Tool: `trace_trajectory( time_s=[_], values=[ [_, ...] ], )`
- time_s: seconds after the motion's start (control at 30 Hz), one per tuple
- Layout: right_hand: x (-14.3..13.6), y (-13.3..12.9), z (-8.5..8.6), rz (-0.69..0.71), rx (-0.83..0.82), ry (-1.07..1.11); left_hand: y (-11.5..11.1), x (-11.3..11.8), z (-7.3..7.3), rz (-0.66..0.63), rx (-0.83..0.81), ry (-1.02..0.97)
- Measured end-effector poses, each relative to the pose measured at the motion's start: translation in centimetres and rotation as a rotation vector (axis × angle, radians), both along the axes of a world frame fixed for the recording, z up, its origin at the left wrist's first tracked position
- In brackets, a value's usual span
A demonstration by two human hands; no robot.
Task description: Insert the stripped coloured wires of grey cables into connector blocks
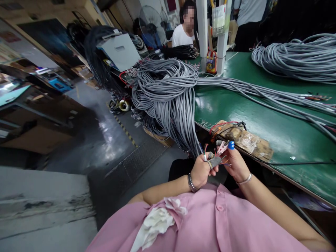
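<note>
My left hand [201, 170] is closed around a grey cable's end, with thin coloured wires fanning out past its fingers. Grey coverings wrap some of its fingertips. Close beside it, my right hand [235, 165] pinches a small pink clip-like tool [222, 148] at the wires. A blue cover [231, 145] sits on its thumb. The exact contact between tool and wires is too small to make out. A large bundle of grey cables [168, 80] drapes over the table's edge and hangs down behind my left hand.
On the green table [236, 105] lies a taped cardboard-like block [244, 140] with wires, near the front edge. Long grey cables [252, 89] run right, below a large cable coil [296, 57]. A white post [222, 42] rises at the back. A person [183, 33] is behind it.
</note>
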State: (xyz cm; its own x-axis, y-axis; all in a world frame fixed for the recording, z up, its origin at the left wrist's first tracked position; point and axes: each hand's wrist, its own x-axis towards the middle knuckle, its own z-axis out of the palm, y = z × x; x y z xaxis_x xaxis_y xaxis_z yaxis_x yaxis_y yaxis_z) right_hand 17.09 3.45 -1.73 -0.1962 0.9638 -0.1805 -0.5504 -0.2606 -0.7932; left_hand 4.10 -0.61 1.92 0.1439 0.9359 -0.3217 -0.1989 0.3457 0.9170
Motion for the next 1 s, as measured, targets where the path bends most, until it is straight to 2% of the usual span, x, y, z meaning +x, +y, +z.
trace_trajectory(
  time_s=[0.23, 0.4, 0.53, 0.67, 0.87, 0.93, 1.0],
  values=[
    [-0.1, 0.1, 0.3, -0.024, -0.049, 0.116, -0.4, -0.1, -0.6, -0.007, 0.012, 0.039],
    [1.0, -0.1, -0.2, 0.086, -0.078, 0.211, -0.9, -0.8, -0.6, 0.03, 0.015, -0.002],
    [1.8, 0.0, 0.3, 0.151, -0.076, 0.205, -1.3, -1.2, -0.5, 0.054, 0.059, -0.015],
    [1.7, 0.0, 0.7, 0.077, -0.015, 0.101, -1.3, -1.1, -0.3, 0.117, 0.08, -0.009],
    [1.0, -0.2, -0.3, -0.103, 0.089, -0.027, -0.7, -0.5, 0.0, 0.168, 0.118, -0.013],
    [0.7, -0.1, -0.5, -0.093, 0.07, -0.012, -0.5, -0.3, 0.0, 0.179, 0.123, -0.003],
    [0.4, 0.0, -0.4, -0.018, -0.007, 0.074, -0.4, -0.1, -0.1, 0.18, 0.12, 0.005]
  ],
)
